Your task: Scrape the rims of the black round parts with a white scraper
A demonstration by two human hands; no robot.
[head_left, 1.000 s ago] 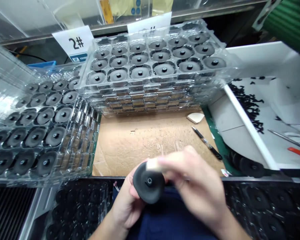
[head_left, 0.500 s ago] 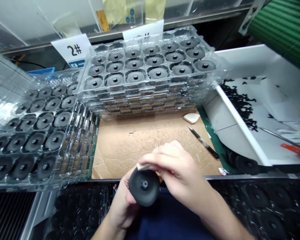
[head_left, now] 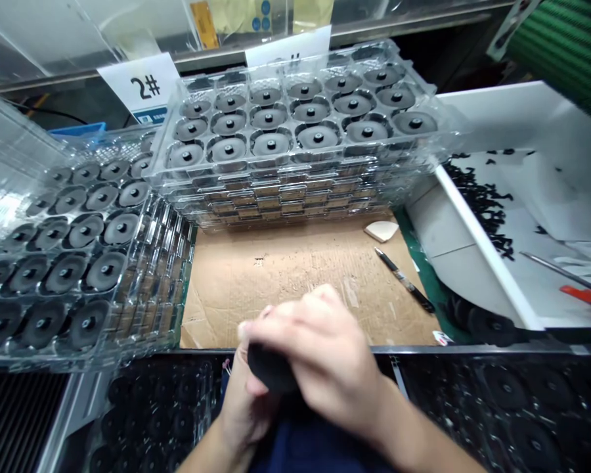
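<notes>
Low in the head view, my left hand (head_left: 241, 401) is closed around a round black disc (head_left: 270, 368) from below and the side. My right hand (head_left: 320, 348) bends over the disc's top, its fingers closed together and hiding the disc's face and center hub. The pale pad under these fingers is now almost wholly covered. A similar off-white wedge-shaped pad (head_left: 381, 230) lies on the cardboard (head_left: 276, 276). To its lower right lies a black pen (head_left: 404, 279).
Stacked clear trays of black discs stand at the back (head_left: 295, 164) and left (head_left: 123, 282). On the right, a white bin (head_left: 487, 249) holds small black parts (head_left: 482, 203) and an orange-handled tool (head_left: 584, 295). More discs (head_left: 487, 325) lie beneath the bin's edge. Darker trays (head_left: 152, 420) sit below the bench edge.
My right hand has moved left across the disc, covering its face and hub, which showed before. The disc has tilted, and the pale pad is now mostly hidden. The view has shifted slightly.
</notes>
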